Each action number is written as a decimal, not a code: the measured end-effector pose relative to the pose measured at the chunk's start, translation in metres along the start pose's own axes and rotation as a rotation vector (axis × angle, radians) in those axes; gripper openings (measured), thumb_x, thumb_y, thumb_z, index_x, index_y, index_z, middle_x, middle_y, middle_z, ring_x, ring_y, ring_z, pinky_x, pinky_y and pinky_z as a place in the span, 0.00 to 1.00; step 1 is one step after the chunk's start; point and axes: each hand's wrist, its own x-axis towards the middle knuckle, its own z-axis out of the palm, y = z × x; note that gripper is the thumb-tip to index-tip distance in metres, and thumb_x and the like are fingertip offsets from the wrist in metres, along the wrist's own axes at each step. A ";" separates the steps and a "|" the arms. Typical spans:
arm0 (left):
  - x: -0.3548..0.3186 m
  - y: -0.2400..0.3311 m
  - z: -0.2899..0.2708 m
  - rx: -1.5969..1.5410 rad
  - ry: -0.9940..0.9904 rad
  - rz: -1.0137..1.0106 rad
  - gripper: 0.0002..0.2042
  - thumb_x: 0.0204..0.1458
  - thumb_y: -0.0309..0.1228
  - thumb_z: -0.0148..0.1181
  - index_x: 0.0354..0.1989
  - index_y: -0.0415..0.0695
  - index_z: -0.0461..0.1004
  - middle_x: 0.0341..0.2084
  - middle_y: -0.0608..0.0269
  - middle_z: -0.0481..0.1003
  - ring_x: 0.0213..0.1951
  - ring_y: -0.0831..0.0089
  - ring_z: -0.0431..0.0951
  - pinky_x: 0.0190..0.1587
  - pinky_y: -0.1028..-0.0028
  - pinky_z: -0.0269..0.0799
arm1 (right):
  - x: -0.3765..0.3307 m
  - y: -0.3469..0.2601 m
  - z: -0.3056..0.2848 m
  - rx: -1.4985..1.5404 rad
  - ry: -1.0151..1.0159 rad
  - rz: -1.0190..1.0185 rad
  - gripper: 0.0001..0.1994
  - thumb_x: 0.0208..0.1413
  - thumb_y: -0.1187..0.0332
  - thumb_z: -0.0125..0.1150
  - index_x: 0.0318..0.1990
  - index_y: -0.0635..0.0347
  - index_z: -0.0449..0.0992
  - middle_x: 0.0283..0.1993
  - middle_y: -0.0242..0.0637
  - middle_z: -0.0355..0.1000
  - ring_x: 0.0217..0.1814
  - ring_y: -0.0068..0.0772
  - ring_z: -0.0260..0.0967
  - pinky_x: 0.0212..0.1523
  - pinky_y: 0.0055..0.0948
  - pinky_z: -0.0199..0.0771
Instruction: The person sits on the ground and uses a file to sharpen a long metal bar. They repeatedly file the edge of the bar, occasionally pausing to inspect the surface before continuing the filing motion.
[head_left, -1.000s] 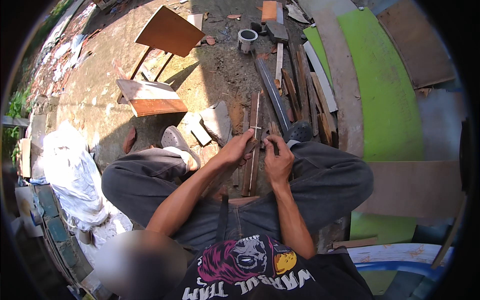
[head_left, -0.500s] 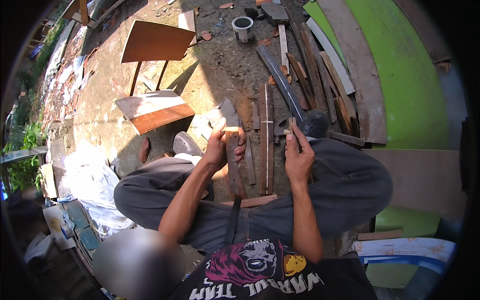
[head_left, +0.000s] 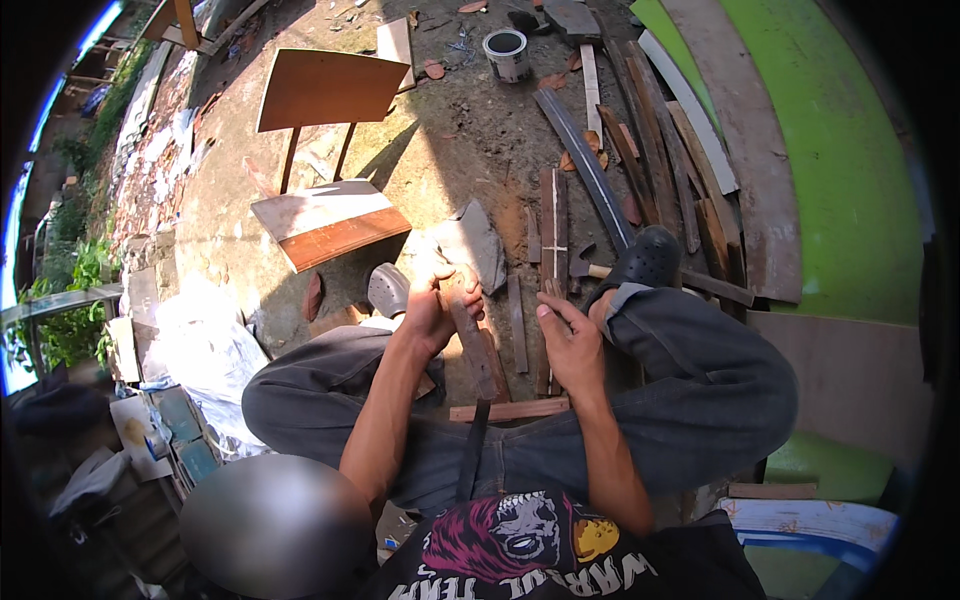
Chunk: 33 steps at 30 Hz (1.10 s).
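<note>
Wooden strip (head_left: 470, 340) | held between the knees over the ground, gripped by left hand (head_left: 432, 312), fingers wrapped tight | right hand (head_left: 572, 345) rested on long slat (head_left: 553, 240), fingers loosely spread | step judged: positioning stock | hammer (head_left: 600, 270) within reach, firm hold needed next

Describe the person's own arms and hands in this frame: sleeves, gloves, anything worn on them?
Both forearms come up from the lower edge bare to above the elbow, with no sleeves showing. The left hand and right hand are ungloved; no watch, ring or wristband is visible. The black printed shirt shows below.
</note>
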 end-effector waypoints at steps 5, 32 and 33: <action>-0.006 0.004 -0.022 0.009 0.316 0.177 0.12 0.63 0.36 0.47 0.30 0.42 0.68 0.23 0.63 0.68 0.27 0.69 0.70 0.35 0.68 0.69 | -0.003 0.006 0.006 -0.082 -0.048 -0.064 0.17 0.62 0.60 0.60 0.51 0.62 0.80 0.48 0.53 0.79 0.52 0.50 0.77 0.52 0.36 0.74; 0.031 -0.003 -0.091 -0.136 0.522 0.305 0.07 0.62 0.35 0.49 0.32 0.49 0.69 0.20 0.70 0.69 0.21 0.76 0.68 0.24 0.75 0.67 | 0.110 -0.020 0.042 -0.368 -0.012 -0.579 0.26 0.62 0.54 0.60 0.61 0.63 0.73 0.49 0.54 0.76 0.52 0.49 0.74 0.54 0.38 0.70; 0.032 -0.003 -0.091 -0.131 0.528 0.313 0.07 0.63 0.35 0.49 0.32 0.50 0.69 0.20 0.71 0.68 0.21 0.76 0.68 0.24 0.75 0.67 | 0.121 0.002 0.042 -0.429 -0.043 -0.558 0.26 0.62 0.56 0.59 0.62 0.63 0.72 0.50 0.54 0.75 0.53 0.52 0.72 0.55 0.41 0.69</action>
